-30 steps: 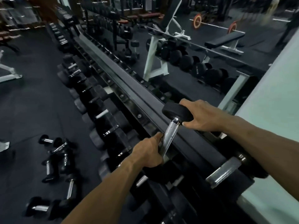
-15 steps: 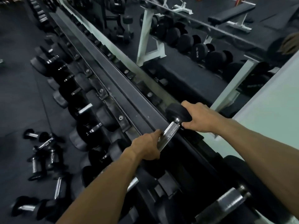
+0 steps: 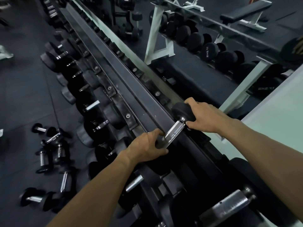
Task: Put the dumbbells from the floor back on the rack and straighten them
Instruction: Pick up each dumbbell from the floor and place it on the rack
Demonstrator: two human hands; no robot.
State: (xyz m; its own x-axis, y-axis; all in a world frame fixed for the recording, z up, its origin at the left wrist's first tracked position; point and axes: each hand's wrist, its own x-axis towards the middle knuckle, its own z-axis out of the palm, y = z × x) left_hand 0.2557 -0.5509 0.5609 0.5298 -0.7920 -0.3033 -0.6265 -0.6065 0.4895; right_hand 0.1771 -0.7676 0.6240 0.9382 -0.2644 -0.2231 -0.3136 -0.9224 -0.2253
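Note:
A small black dumbbell with a chrome handle lies across the top tier of the long black rack. My left hand grips its near end, fingers curled over the head and the lower part of the handle. My right hand holds the far rubber head from the right side. Several small dumbbells lie scattered on the dark floor at the lower left. A large dumbbell rests on the rack near the bottom right.
The rack's lower tier holds several big black dumbbells in a row running to the upper left. A mirror wall behind the rack reflects another rack and a bench. A pale panel sits at the right.
The view has tilted down and closer to the rack. Both hands keep their hold on the small dumbbell, which has settled lower on the top tier.

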